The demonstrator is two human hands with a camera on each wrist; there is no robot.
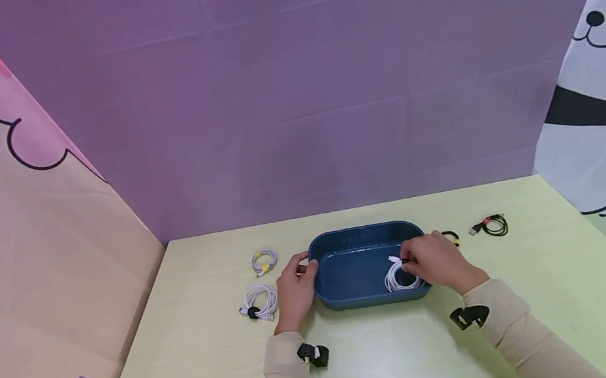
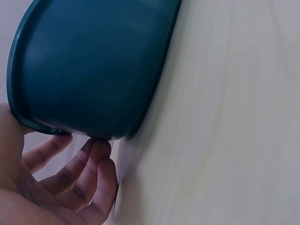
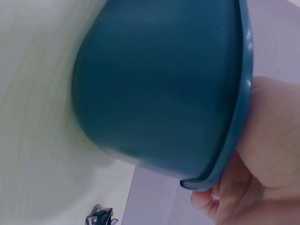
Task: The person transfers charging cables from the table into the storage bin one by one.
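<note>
A deep blue rectangular plastic basin (image 1: 351,304) with rounded corners rests on the table. My left hand (image 1: 295,292) grips its left end, thumb at the rim and fingertips against the outer wall (image 2: 93,70). Over the basin's right end, my right hand (image 1: 441,263) pinches a coiled white charging cable (image 1: 393,279) by its dark tie. That cable lies low inside the basin's right front corner. In the right wrist view the basin's wall (image 3: 159,84) hides the cable and most of the fingertips of the hand (image 3: 267,154).
Left of the basin lie a white cable coil (image 1: 261,298) with a black strap and a smaller pale coil (image 1: 263,261) with yellow ties. To the right are a black cable (image 1: 493,225) with a red tie and a dark yellow-marked coil (image 1: 453,238), partly behind my right hand.
</note>
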